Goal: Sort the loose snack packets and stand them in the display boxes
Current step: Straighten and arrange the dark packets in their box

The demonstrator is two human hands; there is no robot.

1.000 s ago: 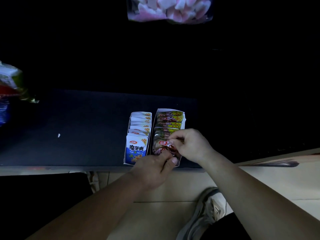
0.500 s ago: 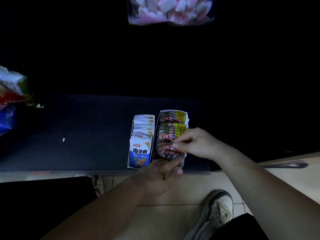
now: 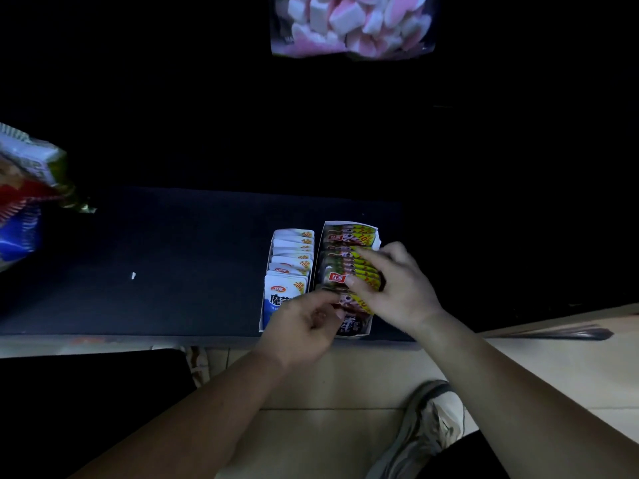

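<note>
While two boxes stand side by side at the near edge of the desk [image 3: 173, 271], the step in hand is judged to be the straightening of the dark packets [image 3: 340, 257] in the right box [image 3: 349, 223]. A bunch of these packets in the middle of the row is pinched between the thumb and fingers of the right hand [image 3: 397, 288]. The left hand [image 3: 297, 330] is held with curled fingers at the front of the same row, against the foremost packets; whether one is actually gripped cannot be told. The left box [image 3: 268, 271] is filled with white packets [image 3: 290, 264] standing on edge. Both rows look full, so the task is judged to be far along. For the next move, the pinched bunch would need to be set upright and pressed back while the front packets are steadied, so that none is tipped out.
</note>
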